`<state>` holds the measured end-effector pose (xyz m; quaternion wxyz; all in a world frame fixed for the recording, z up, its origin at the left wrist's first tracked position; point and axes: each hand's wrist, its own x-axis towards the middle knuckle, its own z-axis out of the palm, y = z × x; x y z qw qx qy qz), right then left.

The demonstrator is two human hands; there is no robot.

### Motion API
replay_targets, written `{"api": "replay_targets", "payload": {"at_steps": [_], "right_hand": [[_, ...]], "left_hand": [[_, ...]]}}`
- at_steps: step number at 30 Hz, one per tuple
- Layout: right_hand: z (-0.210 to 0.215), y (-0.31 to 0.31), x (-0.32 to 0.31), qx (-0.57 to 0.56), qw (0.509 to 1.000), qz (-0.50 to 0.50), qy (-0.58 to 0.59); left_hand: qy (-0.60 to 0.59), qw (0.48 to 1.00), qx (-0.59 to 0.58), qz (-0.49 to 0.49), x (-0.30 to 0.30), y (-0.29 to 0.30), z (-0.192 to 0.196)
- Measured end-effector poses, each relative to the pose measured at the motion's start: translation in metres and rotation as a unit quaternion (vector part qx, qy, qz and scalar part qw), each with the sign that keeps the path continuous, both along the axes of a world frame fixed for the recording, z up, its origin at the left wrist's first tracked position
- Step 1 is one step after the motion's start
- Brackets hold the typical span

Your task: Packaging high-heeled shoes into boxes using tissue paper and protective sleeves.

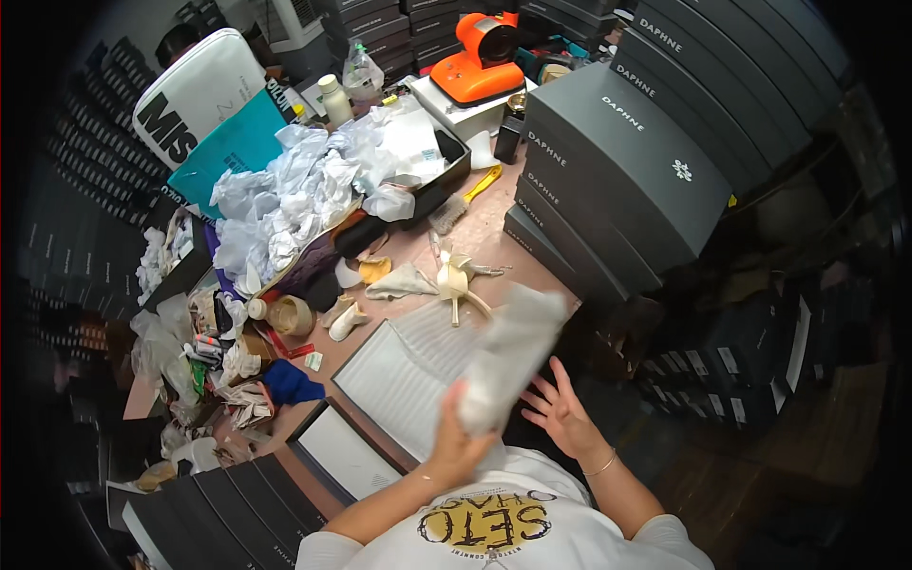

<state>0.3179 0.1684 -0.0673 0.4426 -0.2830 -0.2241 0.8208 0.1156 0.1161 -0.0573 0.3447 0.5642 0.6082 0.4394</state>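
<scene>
My left hand (460, 439) grips the near end of a long white wrapped bundle (514, 353), which motion blurs; what lies inside it is hidden. The bundle is tilted up and away to the right. Just right of it, my right hand (567, 418) is open with fingers spread, holding nothing. Under and left of the bundle lies a dark-edged shoebox part (392, 368) lined with white ribbed foam sheet. Nearer to me, another dark-rimmed box piece (344, 454) shows a white inside.
Stacked dark grey shoeboxes (608, 142) rise at the right, others (228, 513) at the lower left. Crumpled white paper (294, 190) fills the back left. A brush with a yellow handle (483, 183), a cream tape roll (454, 277) and an orange device (477, 78) stand beyond.
</scene>
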Motion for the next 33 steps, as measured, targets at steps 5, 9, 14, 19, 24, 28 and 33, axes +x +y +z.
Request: {"api": "replay_targets", "payload": {"at_steps": [5,9,14,19,24,28,33], "right_hand": [[-0.024,-0.01,0.04,-0.14,0.977,-0.096,-0.131],[-0.021,-0.004,0.063,-0.02,0.948,0.049,-0.314],[-0.016,0.041,0.074,0.094,0.879,0.14,-0.446],[-0.032,0.131,0.034,0.287,0.747,0.225,-0.556],[-0.077,0.201,-0.031,0.451,0.443,0.248,-0.734],[0.004,0.147,-0.089,0.42,0.786,0.278,-0.359],[0.006,0.074,-0.073,0.07,0.946,0.314,-0.039]], "left_hand": [[-0.038,0.902,-0.22,-0.37,-0.022,0.101,-0.014],[0.443,0.869,0.157,-0.158,-0.022,0.19,-0.134],[0.423,0.853,0.051,-0.3,-0.03,0.233,-0.168],[-0.025,0.996,-0.015,-0.088,-0.101,0.219,-0.018],[-0.444,0.895,0.001,0.03,-0.117,0.164,0.029],[-0.623,0.78,0.0,0.057,-0.09,0.109,0.026],[-0.288,0.955,-0.071,0.007,-0.055,0.086,0.008]]}}
